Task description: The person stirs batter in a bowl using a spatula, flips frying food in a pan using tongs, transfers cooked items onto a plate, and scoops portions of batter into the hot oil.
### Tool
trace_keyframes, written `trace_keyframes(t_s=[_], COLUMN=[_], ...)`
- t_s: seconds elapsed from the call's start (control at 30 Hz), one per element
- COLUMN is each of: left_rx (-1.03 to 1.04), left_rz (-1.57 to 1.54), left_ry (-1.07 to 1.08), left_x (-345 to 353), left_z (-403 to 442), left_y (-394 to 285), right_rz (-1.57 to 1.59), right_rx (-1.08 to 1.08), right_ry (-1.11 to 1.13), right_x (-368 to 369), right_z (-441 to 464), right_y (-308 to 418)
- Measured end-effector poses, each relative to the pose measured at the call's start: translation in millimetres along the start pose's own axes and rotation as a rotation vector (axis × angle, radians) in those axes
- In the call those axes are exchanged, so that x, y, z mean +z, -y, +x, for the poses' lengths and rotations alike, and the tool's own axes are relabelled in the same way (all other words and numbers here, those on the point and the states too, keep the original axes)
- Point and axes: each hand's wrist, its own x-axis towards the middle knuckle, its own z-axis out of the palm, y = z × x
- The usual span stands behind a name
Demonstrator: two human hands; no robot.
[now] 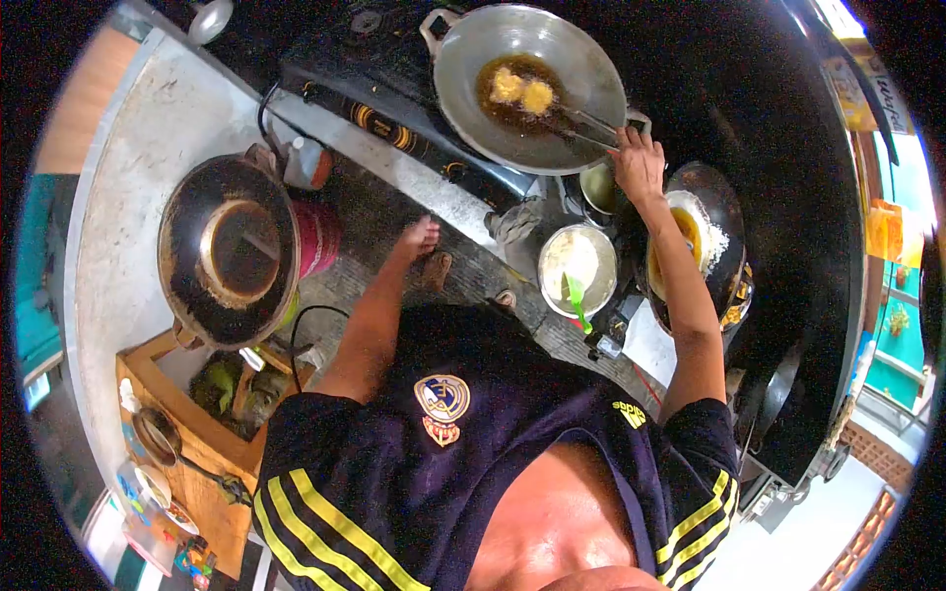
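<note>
My right hand [641,165] is closed around the handle end of metal tongs [589,136]. They reach over the rim into a wide silver wok [459,77] on the stove. Two golden fried pieces [522,91] lie close together in the brown oil at its bottom, near the tips of the tongs. My left hand [422,236] hangs low in front of my body, away from the wok. Its fingers look loosely apart and hold nothing, though they are slightly blurred.
A pot of pale batter [578,268] with a green-handled utensil stands below the wok. Right of it, a dark pan [702,202] sits under my forearm. At left is a blackened wok [177,236] with dark liquid. A wooden crate [163,379] stands at lower left.
</note>
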Motion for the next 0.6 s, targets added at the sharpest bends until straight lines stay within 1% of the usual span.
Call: trace_keyframes(t_s=[0.03, 0.1, 0.13, 0.23, 0.27, 0.37, 0.47, 0.53, 0.6], left_rx=[-0.023, 0.04, -0.065, -0.156, -0.178, -0.097, -0.139, -0.132, -0.125], left_rz=[-0.118, -0.187, -0.219, -0.396, -0.44, -0.536, -0.629, -0.635, -0.648], left_ry=[0.049, 0.066, -0.03, -0.054, -0.074, -0.076, -0.083, -0.093, -0.101], left_x=[14, 35, 47, 55, 59, 67, 67, 67, 67], left_z=[-18, -18, -8, 24, 26, 26, 33, 35, 38], left_y=[-36, -69, -84, -88, -92, -92, -94, -92, -93], right_rz=[-0.01, -0.027, -0.027, -0.066, -0.023, 0.006, 0.041, 0.059, -0.018], right_rx=[0.006, 0.013, 0.035, 0.033, 0.032, 0.02, 0.006, 0.003, -0.022], right_ry=[-0.015, -0.038, -0.036, -0.026, -0.025, -0.001, 0.0, -0.014, -0.053], right_x=[-2, -3, 1, -4, -3, -8, 5, 9, 15], right_z=[-2, -5, -5, -4, 0, 3, 13, 22, 33], right_y=[-4, -7, -8, -1, 3, 16, 29, 39, 47])
